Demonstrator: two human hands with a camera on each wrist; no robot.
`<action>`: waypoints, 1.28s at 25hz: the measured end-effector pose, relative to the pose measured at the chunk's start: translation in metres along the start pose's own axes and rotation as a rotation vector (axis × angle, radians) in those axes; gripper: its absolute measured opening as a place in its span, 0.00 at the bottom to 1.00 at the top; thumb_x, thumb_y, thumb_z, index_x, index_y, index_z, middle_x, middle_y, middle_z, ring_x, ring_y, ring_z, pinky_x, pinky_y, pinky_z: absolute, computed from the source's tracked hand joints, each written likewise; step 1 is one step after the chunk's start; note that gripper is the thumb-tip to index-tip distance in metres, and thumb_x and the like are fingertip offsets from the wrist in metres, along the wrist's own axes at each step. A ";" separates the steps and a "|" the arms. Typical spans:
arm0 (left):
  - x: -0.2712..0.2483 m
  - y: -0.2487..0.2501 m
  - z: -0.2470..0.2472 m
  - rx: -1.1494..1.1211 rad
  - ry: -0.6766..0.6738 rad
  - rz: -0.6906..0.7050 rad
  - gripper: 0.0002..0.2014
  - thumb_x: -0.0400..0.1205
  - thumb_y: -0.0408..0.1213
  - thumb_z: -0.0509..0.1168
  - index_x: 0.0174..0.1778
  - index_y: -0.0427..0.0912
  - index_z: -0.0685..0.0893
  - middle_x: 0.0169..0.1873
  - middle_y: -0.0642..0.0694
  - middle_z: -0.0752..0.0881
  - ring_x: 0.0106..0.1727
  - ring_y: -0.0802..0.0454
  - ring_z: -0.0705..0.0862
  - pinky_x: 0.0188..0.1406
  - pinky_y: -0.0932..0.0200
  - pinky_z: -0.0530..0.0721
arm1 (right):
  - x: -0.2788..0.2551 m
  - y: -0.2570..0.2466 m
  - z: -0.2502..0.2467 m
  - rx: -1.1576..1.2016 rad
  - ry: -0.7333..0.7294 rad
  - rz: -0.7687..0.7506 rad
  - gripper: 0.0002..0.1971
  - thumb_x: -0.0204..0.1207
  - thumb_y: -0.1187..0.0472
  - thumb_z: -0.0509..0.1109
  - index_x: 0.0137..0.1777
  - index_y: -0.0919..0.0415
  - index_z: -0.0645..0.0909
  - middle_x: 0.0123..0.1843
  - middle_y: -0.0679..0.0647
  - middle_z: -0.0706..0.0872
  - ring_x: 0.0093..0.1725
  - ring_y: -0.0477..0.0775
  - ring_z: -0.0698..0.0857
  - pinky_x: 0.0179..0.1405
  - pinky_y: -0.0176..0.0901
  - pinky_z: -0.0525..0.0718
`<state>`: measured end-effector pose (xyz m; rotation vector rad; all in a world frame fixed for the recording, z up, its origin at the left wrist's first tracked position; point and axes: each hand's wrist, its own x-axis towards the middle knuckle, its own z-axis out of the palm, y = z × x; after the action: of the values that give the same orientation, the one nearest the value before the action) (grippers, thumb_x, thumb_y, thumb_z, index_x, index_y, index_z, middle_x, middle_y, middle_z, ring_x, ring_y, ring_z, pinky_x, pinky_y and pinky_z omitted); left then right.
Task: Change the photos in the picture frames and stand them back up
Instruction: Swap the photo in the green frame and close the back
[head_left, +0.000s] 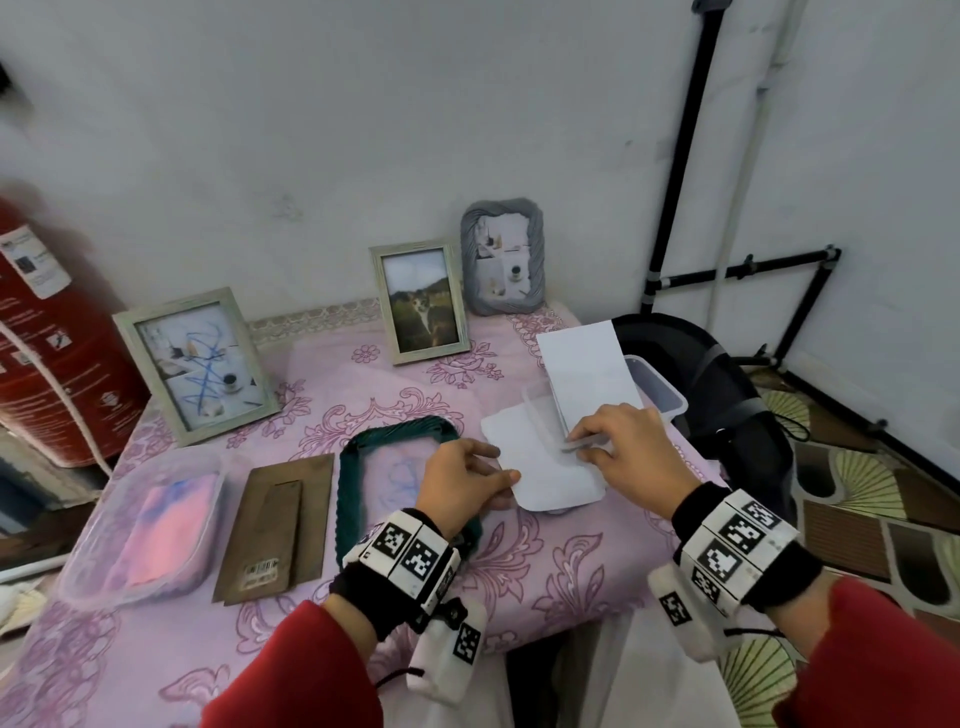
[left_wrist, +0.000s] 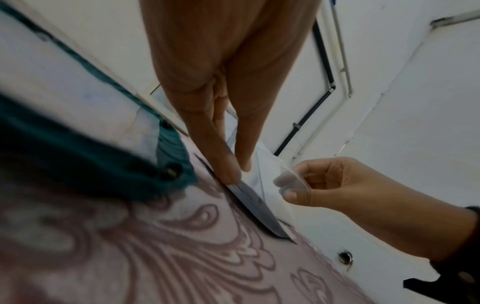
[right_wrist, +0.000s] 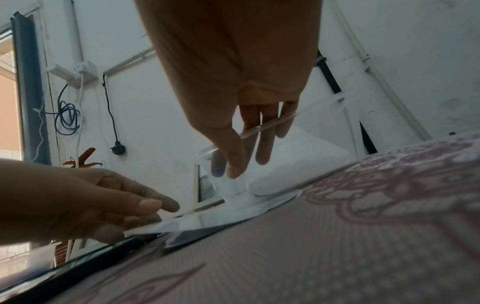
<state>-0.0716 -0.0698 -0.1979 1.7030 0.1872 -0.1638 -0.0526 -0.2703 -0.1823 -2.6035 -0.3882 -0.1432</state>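
A teal rope-edged frame (head_left: 400, 427) lies flat and opened on the pink cloth, its brown backing board (head_left: 280, 525) beside it on the left. Right of the frame lies a white photo sheet (head_left: 550, 478), blank side up. My left hand (head_left: 506, 486) pinches this sheet's left edge (left_wrist: 254, 203) between thumb and fingers. My right hand (head_left: 582, 444) grips the edge of a clear plastic lid (right_wrist: 272, 121) tilted over the sheet's far end. More white photos (head_left: 587, 374) lean in a stack in a clear box (head_left: 657, 389).
Three frames stand at the back: a pale one (head_left: 197, 364) at left, a cat photo (head_left: 421, 301) in the middle, a grey one (head_left: 503, 257) against the wall. A lidded tub (head_left: 145, 525) sits front left, by a red cylinder (head_left: 52, 338). A black chair (head_left: 727, 395) is off the table's right edge.
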 end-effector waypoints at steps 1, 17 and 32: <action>0.000 0.003 -0.003 0.076 0.004 0.027 0.16 0.73 0.25 0.73 0.54 0.30 0.78 0.31 0.37 0.83 0.25 0.47 0.85 0.30 0.55 0.87 | 0.000 0.000 0.000 0.009 -0.005 -0.001 0.10 0.72 0.66 0.70 0.46 0.50 0.87 0.47 0.47 0.85 0.55 0.51 0.80 0.55 0.43 0.64; 0.073 0.062 0.041 0.379 0.232 0.428 0.12 0.76 0.30 0.70 0.55 0.35 0.85 0.48 0.40 0.87 0.48 0.48 0.83 0.57 0.53 0.82 | 0.076 0.060 -0.038 0.275 0.335 0.288 0.13 0.73 0.65 0.72 0.57 0.64 0.84 0.52 0.61 0.87 0.54 0.58 0.84 0.62 0.53 0.80; 0.099 0.057 0.054 0.175 0.180 0.289 0.10 0.73 0.29 0.73 0.41 0.41 0.77 0.27 0.50 0.79 0.32 0.54 0.77 0.36 0.65 0.76 | 0.095 0.071 -0.040 0.582 0.284 0.248 0.08 0.66 0.68 0.80 0.44 0.67 0.86 0.39 0.55 0.86 0.34 0.44 0.80 0.38 0.23 0.78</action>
<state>0.0378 -0.1277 -0.1716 1.8984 0.0593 0.1936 0.0581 -0.3255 -0.1639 -1.9975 0.0045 -0.2656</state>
